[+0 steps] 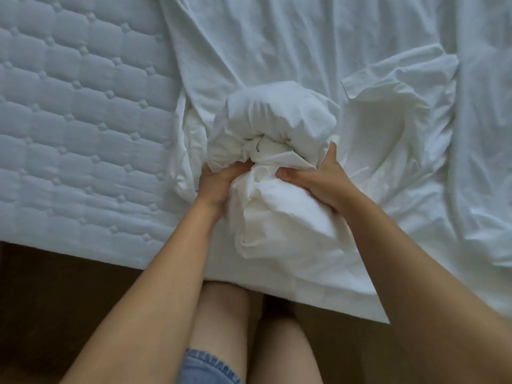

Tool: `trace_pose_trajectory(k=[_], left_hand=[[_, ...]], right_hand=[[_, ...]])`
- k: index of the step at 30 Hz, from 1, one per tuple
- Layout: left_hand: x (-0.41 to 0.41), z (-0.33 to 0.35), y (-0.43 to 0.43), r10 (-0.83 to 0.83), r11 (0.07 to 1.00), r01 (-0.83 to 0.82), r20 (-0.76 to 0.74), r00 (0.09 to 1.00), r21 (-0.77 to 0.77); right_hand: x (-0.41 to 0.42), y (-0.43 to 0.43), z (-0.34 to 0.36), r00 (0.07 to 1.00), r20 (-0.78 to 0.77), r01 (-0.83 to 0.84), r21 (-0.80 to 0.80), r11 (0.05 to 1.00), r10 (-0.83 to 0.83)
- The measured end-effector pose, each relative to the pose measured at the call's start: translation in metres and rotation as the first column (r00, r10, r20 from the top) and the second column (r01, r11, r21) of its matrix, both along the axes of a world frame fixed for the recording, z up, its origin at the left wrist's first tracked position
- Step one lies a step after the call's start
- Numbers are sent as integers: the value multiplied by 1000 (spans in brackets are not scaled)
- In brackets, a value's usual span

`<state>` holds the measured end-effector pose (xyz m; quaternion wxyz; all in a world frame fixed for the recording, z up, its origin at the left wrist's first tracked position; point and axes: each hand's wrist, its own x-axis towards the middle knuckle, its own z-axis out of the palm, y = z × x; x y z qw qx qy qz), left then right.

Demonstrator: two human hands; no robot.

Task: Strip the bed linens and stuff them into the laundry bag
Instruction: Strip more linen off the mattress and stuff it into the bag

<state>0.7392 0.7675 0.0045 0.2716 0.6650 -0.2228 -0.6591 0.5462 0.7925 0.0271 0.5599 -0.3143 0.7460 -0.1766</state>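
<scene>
1. A wadded white linen bundle (279, 117) sits on the bed near its front edge, on top of the loose, rumpled sheet (291, 37).
2. The left hand (219, 184) and right hand (318, 178) each clutch its lower folds, fingers curled into the cloth.
3. To the left lies the uncovered quilted mattress (69, 120), with brown floor (41, 286) in front of it.

We've got the white quilted fabric mattress (69, 128) bare at left; the white crumpled fabric sheet (304, 37) lies on it from centre to right & far. On the sheet, centre, twd the near edge: the white bunched-up linen bundle (277, 120), w/ our left hand (219, 184) on its left side, right hand (318, 178) on its right. The dark brown floor (55, 286) lies nearest.
</scene>
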Motion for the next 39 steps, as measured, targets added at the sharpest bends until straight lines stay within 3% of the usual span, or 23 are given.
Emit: trace_pose_trajectory(k=[4, 9, 12, 16, 20, 25, 30, 32, 39], left_hand=[[4, 29, 12, -230, 971, 231, 16, 973, -60], [-18, 79, 56, -470, 882, 471, 25, 882, -33], [-50, 114, 96, -601, 799, 598, -56, 798, -57], [-108, 155, 175, -776, 631, 769, -111, 621, -107], [-167, 189, 281, -905, 420, 893, -141, 401, -163], [-228, 223, 420, -994, 74, 973, -91, 55, -217], [-277, 235, 519, -992, -113, 969, -28, -122, -221], [-300, 235, 548, -982, -174, 965, -40, -185, -196], [-410, 225, 635, -964, -249, 955, -53, -261, -160]], right_hand=[[17, 64, 27, 952, 54, 305, -52, 951, -302], [21, 157, 78, 838, 79, 545, -80, 835, -539], [6, 223, 117, 742, 55, 669, -123, 733, -668], [-13, 333, 168, 564, 48, 810, -222, 542, -824], [-25, 459, 200, 403, 22, 880, -285, 380, -915], [-30, 604, 225, 129, 29, 944, -310, 113, -991], [-38, 699, 225, -102, 21, 933, -344, -103, -995], [-48, 726, 222, -134, 18, 914, -383, -131, -991], [-132, 808, 217, -240, 17, 859, -463, -221, -971]])
